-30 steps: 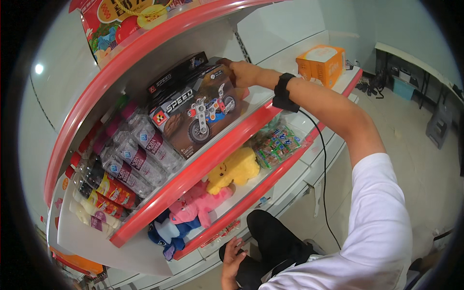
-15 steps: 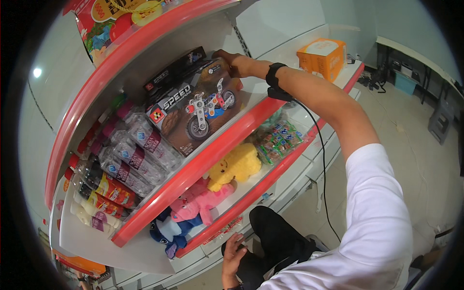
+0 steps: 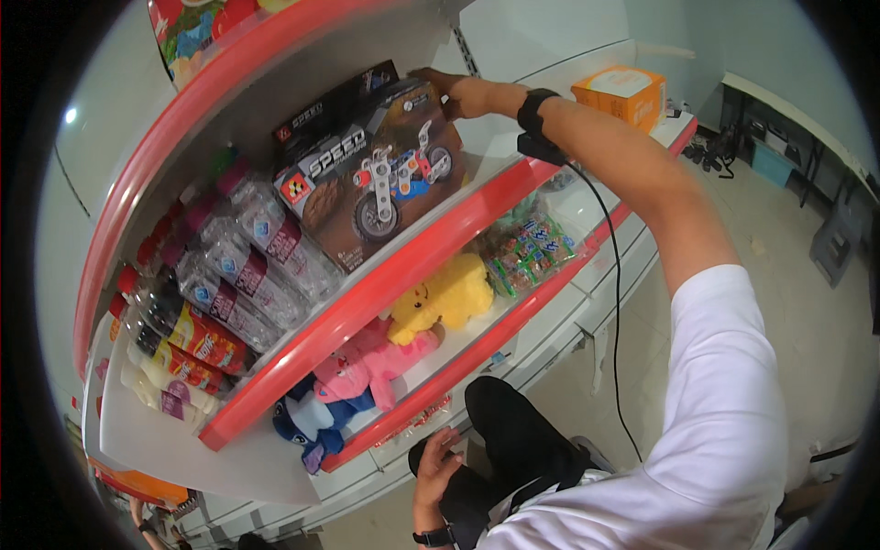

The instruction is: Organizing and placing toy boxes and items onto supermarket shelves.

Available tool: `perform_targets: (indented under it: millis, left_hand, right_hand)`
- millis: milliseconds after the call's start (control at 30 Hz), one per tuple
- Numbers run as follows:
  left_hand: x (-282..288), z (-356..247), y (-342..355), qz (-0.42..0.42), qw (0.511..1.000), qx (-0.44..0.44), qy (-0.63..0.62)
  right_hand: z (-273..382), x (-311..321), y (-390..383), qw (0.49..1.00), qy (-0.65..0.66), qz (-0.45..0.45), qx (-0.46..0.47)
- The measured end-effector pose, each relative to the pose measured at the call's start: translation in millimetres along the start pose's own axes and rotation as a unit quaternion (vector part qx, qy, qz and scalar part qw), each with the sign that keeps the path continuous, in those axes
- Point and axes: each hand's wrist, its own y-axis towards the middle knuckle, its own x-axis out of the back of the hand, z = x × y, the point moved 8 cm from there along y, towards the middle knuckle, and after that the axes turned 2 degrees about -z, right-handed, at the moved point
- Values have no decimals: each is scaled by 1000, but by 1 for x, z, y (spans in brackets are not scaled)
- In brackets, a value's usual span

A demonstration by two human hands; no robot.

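**Right hand at the end of a toy box, left hand free below**

Far left of the left hand I see another person's forearm [image 3: 137,511], absent a second earlier. Nearer, up and left of that hand, are the dark-drink bottles [image 3: 202,339] and clear bottles [image 3: 252,266], then the blue plush [image 3: 312,417] and pink plush [image 3: 371,362], closer to it. The front toy box [image 3: 376,174], black and brown, stands on the red-lipped shelf [image 3: 385,299], directly left of the right hand; a second box [image 3: 335,103] is behind it. The left hand [image 3: 438,466] holds nothing that I can see, fingers loosely bent; its wristband [image 3: 435,536] now shows plainly. The right hand [image 3: 467,94] bends over the box's upper right corner; with its fingertips hidden, I cannot tell whether it grips. Beyond it, to the right, sits an orange carton [image 3: 619,96]. Compared with half a second ago, box, shelf and both hands appear higher in my view, while the box keeps about the same place on the shelf.
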Motion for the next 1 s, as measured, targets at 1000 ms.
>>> perform_targets:
  millis: [1000]
  left_hand:
    - [-3,311,18,99,842,224,481]
  right_hand:
    - [410,-517,-363,751,276,597,57]
